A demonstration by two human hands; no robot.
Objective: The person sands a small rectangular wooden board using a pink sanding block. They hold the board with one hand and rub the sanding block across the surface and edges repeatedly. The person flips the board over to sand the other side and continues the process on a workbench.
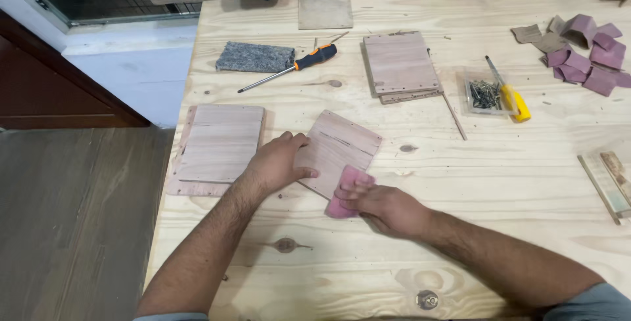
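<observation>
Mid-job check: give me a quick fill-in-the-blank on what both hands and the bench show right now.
1. The left hand presses flat on a small wooden ____.
2. The right hand holds a folded pink piece of ____ at that panel's near edge.
3. The screwdriver lying beside the grey block has an orange-and-____ handle.

Missing: panel; sandpaper; black

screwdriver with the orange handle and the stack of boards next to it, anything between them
Head view: only bare table between the screwdriver and the board stack.

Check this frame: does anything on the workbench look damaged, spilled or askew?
Mostly orderly. The small wooden panel under the left hand lies turned at an angle and shows a dark crack-like line along its grain. The right hand presses pink sandpaper at its edge. Nothing spilled.
</observation>
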